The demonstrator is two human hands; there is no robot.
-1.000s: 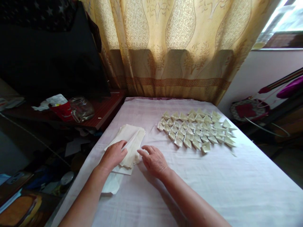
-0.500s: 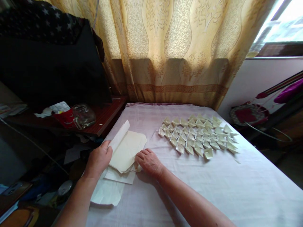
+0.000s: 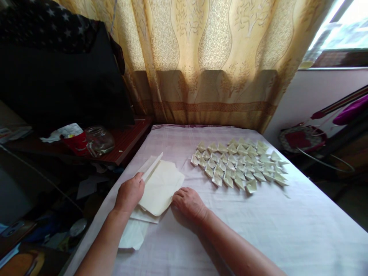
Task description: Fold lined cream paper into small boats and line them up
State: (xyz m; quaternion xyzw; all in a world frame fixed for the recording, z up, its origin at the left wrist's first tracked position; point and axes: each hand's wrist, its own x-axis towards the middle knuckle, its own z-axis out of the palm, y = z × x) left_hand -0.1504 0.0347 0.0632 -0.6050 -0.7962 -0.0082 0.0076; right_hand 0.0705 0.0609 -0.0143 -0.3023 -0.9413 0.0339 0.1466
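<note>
Cream-coloured sheets of paper [image 3: 163,188] lie in a loose stack on the cloth-covered surface. My left hand [image 3: 130,193] is closed on the left side of the stack, where a paper flap [image 3: 151,167] is folded up and over. At the right edge of the same sheets, my right hand [image 3: 190,204] has its fingers curled down and pressed together on the paper; the fingertips are partly hidden. A paler sheet [image 3: 133,234] sticks out from under the stack toward me. To the right stand several small folded paper pieces [image 3: 230,165] with pointed tips, set in close rows.
A light plaid cloth [image 3: 258,230] covers the surface. On the left, a dark red wooden stand [image 3: 135,132] bears a black screen [image 3: 63,88], a red cup [image 3: 76,143] and a glass jar [image 3: 100,142]. A yellow patterned curtain [image 3: 201,88] hangs behind.
Both hands and the sheets have shifted a little to the right. The raised flap now leans further over the stack, and the crumpled bit by my right fingers no longer shows.
</note>
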